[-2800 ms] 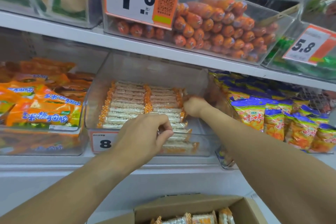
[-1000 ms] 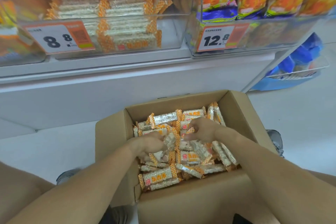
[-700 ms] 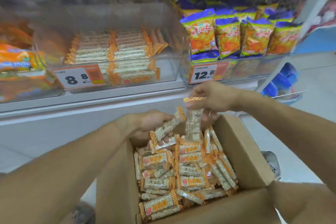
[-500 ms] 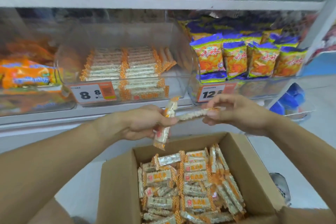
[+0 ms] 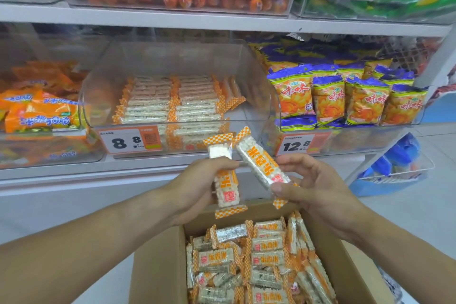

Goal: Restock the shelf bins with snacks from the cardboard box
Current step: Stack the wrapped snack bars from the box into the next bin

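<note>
My left hand [image 5: 197,186] grips one rice bar [image 5: 225,185] upright; my right hand [image 5: 313,187] pinches another bar [image 5: 261,164], both raised toward the clear bin [image 5: 177,96] at twelve o'clock, ready to stack. The cardboard box [image 5: 160,266] sits at six.

Sitting open at the bottom, a cardboard box [image 5: 158,269], packed with white puffed-rice snack bars [image 5: 256,264] in clear wrappers with orange checkered ends, lying jumbled at many angles. Being held above it, two more such bars: one nearly upright [image 5: 225,180], the other tilted [image 5: 262,164]. Standing on the shelf behind, a clear bin [image 5: 256,86] tagged 8.8, holding bars in two neat flat stacks.
</note>
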The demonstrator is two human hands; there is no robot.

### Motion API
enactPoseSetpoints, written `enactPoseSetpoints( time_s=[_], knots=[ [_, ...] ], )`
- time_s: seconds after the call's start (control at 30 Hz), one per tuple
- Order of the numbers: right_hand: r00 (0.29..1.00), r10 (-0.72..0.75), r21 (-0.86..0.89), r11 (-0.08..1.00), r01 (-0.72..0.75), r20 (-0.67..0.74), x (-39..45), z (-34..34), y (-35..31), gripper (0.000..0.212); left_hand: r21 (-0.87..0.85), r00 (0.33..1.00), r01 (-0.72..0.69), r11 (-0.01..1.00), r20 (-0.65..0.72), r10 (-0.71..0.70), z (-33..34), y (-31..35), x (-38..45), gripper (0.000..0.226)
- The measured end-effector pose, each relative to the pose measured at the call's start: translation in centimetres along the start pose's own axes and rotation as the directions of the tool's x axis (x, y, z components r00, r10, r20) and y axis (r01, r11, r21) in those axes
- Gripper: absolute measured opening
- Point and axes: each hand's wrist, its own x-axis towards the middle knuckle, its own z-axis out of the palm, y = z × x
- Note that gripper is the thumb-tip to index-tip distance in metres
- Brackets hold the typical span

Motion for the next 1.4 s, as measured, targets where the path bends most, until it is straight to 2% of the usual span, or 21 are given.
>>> enactPoseSetpoints(
  time_s=[0.07,0.17,0.27,0.37,0.47,0.53,0.6,0.67,0.73,0.77,0.83,0.9,0.93,1.0,1.07,1.13,1.2,1.27,1.33,1.4],
  knots=[
    [0.999,-0.029,-0.033,0.999,0.028,-0.032,0.0,0.9,0.3,0.071,-0.031,0.999,-0.044,0.999,0.004,0.044,0.1,0.0,0.1,0.012],
    [0.997,-0.046,-0.073,0.996,0.042,-0.055,0.0,2.0,0.5,0.061,0.024,0.991,-0.131,0.991,0.042,0.130,0.1,-0.3,0.1,0.027],
    [0.996,-0.049,-0.146,0.989,0.037,-0.075,0.1,2.7,0.4,0.070,0.087,0.979,-0.190,0.978,0.088,0.182,0.2,-0.2,0.0,0.030],
    [1.000,-0.018,-0.276,0.961,0.021,0.011,-0.1,3.4,-0.4,0.078,0.160,0.977,-0.206,0.965,0.085,0.195,-0.2,0.4,0.0,0.030],
    [1.000,0.021,-0.232,0.973,-0.024,-0.015,0.0,3.5,-1.9,0.069,0.289,0.960,-0.198,0.937,0.249,0.126,-1.2,1.5,-0.2,0.031],
    [0.999,0.037,-0.187,0.982,-0.040,-0.015,0.3,3.3,-2.7,0.072,0.326,0.916,-0.186,0.927,0.399,0.043,-1.8,2.1,-0.7,0.028],
    [0.998,0.045,-0.188,0.982,-0.035,0.050,0.4,3.2,-2.8,0.070,0.349,0.869,-0.197,0.916,0.495,-0.002,-2.2,2.3,-1.0,0.029],
    [0.995,0.045,-0.198,0.980,-0.027,0.089,0.3,3.1,-2.9,0.055,0.366,0.875,-0.204,0.908,0.484,0.001,-2.2,2.0,-1.0,0.027],
    [0.998,0.029,-0.187,0.982,-0.018,0.056,0.3,2.6,-3.2,0.036,0.325,0.929,-0.161,0.932,0.369,0.032,-1.8,1.7,-0.8,0.042],
    [0.999,0.022,-0.166,0.986,-0.018,0.027,0.3,2.2,-3.6,0.031,0.265,0.959,-0.103,0.959,0.281,0.026,-1.6,1.7,-0.5,0.053],
    [1.000,0.008,-0.097,0.995,-0.010,-0.023,0.3,1.2,-4.3,0.033,0.140,0.979,-0.034,0.990,0.203,0.005,-1.6,2.2,-0.3,0.050],
    [0.999,-0.010,-0.085,0.996,0.007,-0.031,0.2,0.2,-5.0,0.040,0.123,0.974,-0.007,0.992,0.225,-0.021,-1.9,3.1,-0.5,0.037],
    [1.000,-0.009,-0.087,0.996,0.007,-0.019,0.2,-0.1,-5.2,0.044,0.129,0.967,0.013,0.992,0.252,-0.046,-2.3,3.4,-0.5,0.038],
    [0.999,0.027,-0.068,0.997,-0.025,0.021,0.1,-0.1,-5.1,0.058,0.135,0.928,0.069,0.988,0.354,-0.113,-3.1,3.8,-0.5,0.049],
    [0.993,0.091,-0.023,0.996,-0.089,0.079,0.0,0.2,-4.6,0.072,0.153,0.876,0.106,0.983,0.453,-0.165,-3.7,3.9,-0.5,0.070],
    [0.979,0.140,0.004,0.990,-0.142,0.148,0.0,1.1,-4.0,0.061,0.208,0.833,0.129,0.970,0.507,-0.220,-3.8,3.8,-0.4,0.078],
    [0.973,0.146,-0.053,0.989,-0.139,0.179,-0.2,2.4,-3.6,0.045,0.306,0.795,0.115,0.945,0.542,-0.272,-3.2,3.7,-0.6,0.066],
    [0.980,0.121,-0.118,0.988,-0.104,0.155,-0.2,3.2,-2.9,0.040,0.436,0.811,0.072,0.897,0.498,-0.307,-2.7,3.5,-0.8,0.053],
    [0.989,0.085,-0.206,0.977,-0.059,0.119,-0.1,3.3,-2.2,0.041,0.522,0.829,0.065,0.850,0.446,-0.338,-2.5,3.5,-1.0,0.054],
    [0.993,0.007,-0.393,0.919,0.039,0.115,0.0,3.1,-1.5,0.038,0.583,0.822,0.059,0.810,0.432,-0.371,-2.6,3.6,-1.0,0.055]
  ],
)
